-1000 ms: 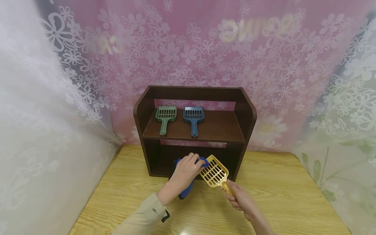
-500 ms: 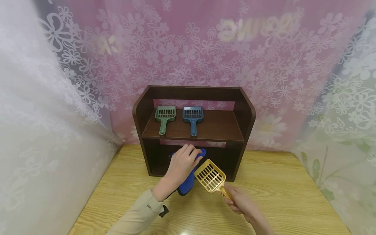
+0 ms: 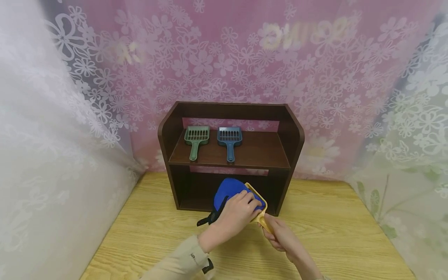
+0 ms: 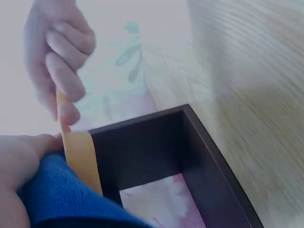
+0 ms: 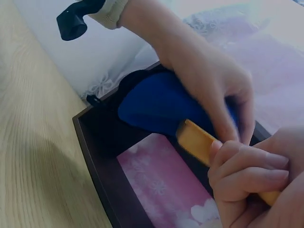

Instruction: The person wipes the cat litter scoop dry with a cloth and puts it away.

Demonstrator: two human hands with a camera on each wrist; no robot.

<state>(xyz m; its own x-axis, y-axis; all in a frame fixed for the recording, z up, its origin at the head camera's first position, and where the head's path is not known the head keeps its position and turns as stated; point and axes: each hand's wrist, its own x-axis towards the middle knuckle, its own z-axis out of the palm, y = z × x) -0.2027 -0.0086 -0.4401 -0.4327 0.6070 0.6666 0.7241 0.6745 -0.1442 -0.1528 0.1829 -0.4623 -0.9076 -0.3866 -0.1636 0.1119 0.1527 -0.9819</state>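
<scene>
A yellow slotted litter scoop (image 3: 265, 224) is held by its handle in my right hand (image 3: 281, 235), tilted in front of the shelf's lower compartment. My left hand (image 3: 238, 212) holds a blue fleecy cloth (image 3: 227, 188) with black edging and a black strap against the scoop's head. The cloth covers most of the slots, leaving part of the raised rim showing. In the right wrist view, the scoop's yellow side (image 5: 197, 142) lies beside the blue cloth (image 5: 152, 104). My left thumb sits close to the base of the scoop's head.
Behind the hands stands a dark brown two-tier shelf (image 3: 295, 144) on a wood-grain table (image 3: 329, 229). On its upper board lie a green litter scoop (image 3: 197, 140) and a blue litter scoop (image 3: 230, 142), handles forward. Floral curtains (image 3: 224, 58) enclose the back and sides.
My left hand has moved right and down with the blue cloth, which now spreads over the yellow scoop's head. Half a second ago the slots were uncovered. The right hand keeps its grip, almost in place.
</scene>
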